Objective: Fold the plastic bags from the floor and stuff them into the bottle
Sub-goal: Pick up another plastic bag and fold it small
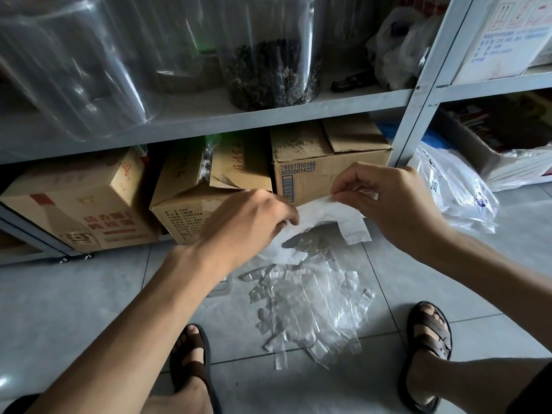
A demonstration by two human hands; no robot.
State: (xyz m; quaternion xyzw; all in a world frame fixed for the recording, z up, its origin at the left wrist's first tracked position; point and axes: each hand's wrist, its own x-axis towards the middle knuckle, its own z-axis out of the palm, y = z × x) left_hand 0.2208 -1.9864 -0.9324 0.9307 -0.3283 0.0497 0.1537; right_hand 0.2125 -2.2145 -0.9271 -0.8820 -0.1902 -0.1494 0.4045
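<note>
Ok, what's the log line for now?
step: folding | left hand: pinches white bag | right hand: pinches white bag | clear bags: on floor

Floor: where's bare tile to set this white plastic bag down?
Bare grey tile lies left of the pile of clear plastic bags, between the brown cardboard boxes and the left brown sandal. A narrower strip runs between pile and right sandal. The centre is crowded.

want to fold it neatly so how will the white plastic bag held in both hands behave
The white plastic bag is likely floppy: it sags between the left hand and right hand, with a strip hanging down. It is probably very light, since fingertip pinches alone hold it up.
</note>
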